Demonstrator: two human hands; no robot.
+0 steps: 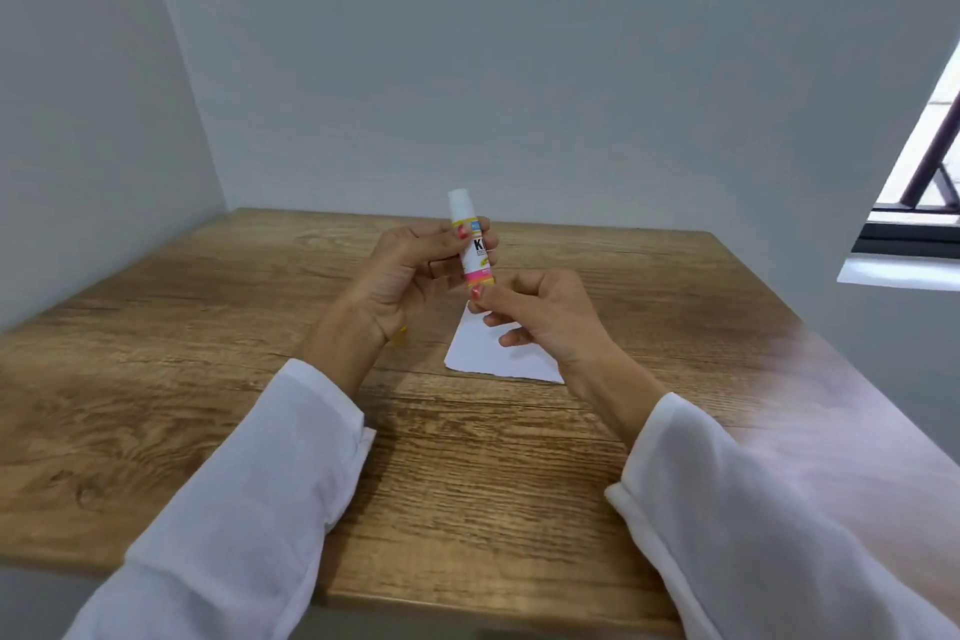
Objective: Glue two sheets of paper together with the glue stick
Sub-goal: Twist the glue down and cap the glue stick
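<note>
Early stage: glue stick (475, 250) readied above the table (208, 327), no gluing visible yet.
Left hand (405, 276) grips its barrel upright; right hand (540, 312) pinches its base; white paper (493, 353) lies flat beneath; second sheet not discernible.

Just one head-worn wide-angle cam here, looking forward and down over the wooden table (208, 379), pretty close, toward the wall corner (223, 203) and a window (930, 161) at right.
</note>
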